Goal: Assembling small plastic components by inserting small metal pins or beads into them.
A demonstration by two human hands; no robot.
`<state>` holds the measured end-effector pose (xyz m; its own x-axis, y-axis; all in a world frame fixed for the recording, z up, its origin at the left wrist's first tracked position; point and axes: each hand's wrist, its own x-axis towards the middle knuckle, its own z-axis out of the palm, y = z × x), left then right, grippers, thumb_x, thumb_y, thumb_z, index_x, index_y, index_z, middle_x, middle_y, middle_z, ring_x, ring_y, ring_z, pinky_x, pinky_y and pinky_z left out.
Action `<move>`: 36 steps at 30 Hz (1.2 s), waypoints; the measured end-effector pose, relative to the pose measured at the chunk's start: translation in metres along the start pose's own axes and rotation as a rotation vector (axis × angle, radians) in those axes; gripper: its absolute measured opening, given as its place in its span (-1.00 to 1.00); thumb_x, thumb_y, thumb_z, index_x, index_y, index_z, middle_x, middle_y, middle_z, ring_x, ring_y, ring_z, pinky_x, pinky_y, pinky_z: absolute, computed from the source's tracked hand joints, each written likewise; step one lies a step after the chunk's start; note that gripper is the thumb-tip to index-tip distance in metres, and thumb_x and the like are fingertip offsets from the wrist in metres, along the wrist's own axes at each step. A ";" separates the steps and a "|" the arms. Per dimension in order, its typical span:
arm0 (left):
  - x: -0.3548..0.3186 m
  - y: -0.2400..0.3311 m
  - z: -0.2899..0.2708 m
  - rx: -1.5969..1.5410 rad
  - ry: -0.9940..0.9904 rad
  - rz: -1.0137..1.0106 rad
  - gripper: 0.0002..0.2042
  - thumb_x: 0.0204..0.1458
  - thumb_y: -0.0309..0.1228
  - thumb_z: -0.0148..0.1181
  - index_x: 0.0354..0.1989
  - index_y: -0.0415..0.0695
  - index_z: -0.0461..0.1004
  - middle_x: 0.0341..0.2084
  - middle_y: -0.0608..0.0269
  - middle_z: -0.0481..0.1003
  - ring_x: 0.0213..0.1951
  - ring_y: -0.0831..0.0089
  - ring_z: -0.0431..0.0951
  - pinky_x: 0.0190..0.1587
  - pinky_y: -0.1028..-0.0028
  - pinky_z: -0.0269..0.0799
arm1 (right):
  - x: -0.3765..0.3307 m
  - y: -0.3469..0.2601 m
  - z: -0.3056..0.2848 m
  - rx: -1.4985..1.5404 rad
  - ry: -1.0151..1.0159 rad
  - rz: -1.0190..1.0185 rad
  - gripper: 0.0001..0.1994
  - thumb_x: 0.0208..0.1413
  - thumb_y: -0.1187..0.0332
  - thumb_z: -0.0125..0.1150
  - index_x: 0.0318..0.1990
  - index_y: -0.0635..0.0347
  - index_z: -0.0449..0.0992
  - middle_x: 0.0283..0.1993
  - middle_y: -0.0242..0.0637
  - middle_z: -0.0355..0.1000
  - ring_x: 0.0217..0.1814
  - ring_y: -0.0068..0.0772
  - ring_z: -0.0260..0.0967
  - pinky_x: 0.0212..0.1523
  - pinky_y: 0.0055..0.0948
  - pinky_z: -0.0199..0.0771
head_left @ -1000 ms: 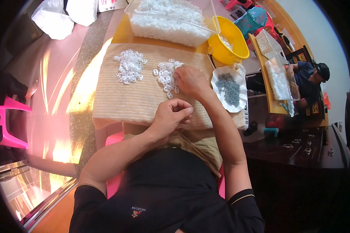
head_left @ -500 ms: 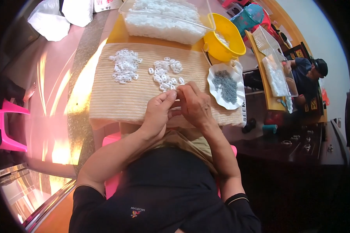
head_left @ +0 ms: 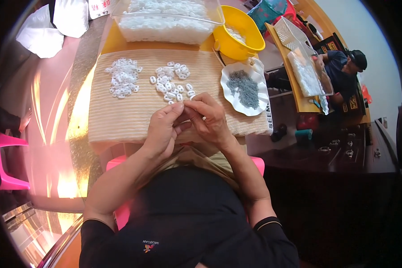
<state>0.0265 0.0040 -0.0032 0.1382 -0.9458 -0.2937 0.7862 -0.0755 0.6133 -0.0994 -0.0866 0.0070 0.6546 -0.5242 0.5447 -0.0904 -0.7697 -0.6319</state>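
Observation:
My left hand [head_left: 163, 129] and my right hand [head_left: 208, 117] meet over the near part of a cloth-covered table [head_left: 116, 117]. Both are closed in a pinch, fingertips together; whatever lies between them is too small or hidden to make out. Just beyond the fingers lies a loose group of small white oval pieces with two holes [head_left: 167, 85]. Left of it is a denser pile of small white and clear pieces [head_left: 123, 77]. On the right, a white scalloped dish [head_left: 255, 108] holds a heap of small grey parts [head_left: 244, 91].
A clear bin [head_left: 165, 32] full of whitish pieces stands at the back, beside a yellow basket [head_left: 249, 38]. To the right, a person [head_left: 339, 73] sits at another table [head_left: 304, 105]. A pink stool [head_left: 6, 167] and white bags [head_left: 71, 20] are on the left.
The whole view has shifted, so the table and its contents appear further left and slightly higher. My hands stay pinched together, with the right fingers bent a little differently.

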 end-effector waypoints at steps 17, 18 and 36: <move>-0.001 -0.001 0.003 0.106 0.055 0.048 -0.84 0.15 -0.42 0.11 -0.21 -0.26 0.46 -0.36 0.28 0.49 -0.35 0.60 0.48 -0.26 0.59 0.51 | -0.020 -0.012 -0.029 0.046 0.006 0.230 -0.85 0.01 0.60 0.22 -0.23 0.33 0.52 -0.32 -0.24 0.41 -0.40 -0.51 0.37 -0.42 -0.60 0.36; -0.001 -0.001 0.003 0.105 0.056 0.048 -0.84 0.15 -0.42 0.11 -0.21 -0.26 0.46 -0.36 0.28 0.49 -0.35 0.60 0.48 -0.26 0.59 0.51 | -0.021 -0.010 -0.033 0.047 0.005 0.230 -0.85 0.01 0.60 0.22 -0.23 0.33 0.52 -0.32 -0.24 0.41 -0.40 -0.51 0.37 -0.42 -0.60 0.36; -0.004 -0.006 0.005 0.179 0.025 0.058 -0.80 0.09 -0.49 0.17 -0.14 -0.31 0.44 -0.40 0.25 0.49 -0.38 0.57 0.51 -0.28 0.59 0.54 | -0.022 0.029 -0.094 -0.794 -0.127 0.148 -0.71 0.01 0.32 0.25 -0.12 0.26 0.50 0.07 -0.07 0.30 0.21 0.06 0.15 0.12 -0.16 0.25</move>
<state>0.0183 0.0062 -0.0019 0.1969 -0.9421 -0.2715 0.6575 -0.0785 0.7493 -0.1866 -0.1313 0.0286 0.6699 -0.6320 0.3895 -0.6564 -0.7494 -0.0872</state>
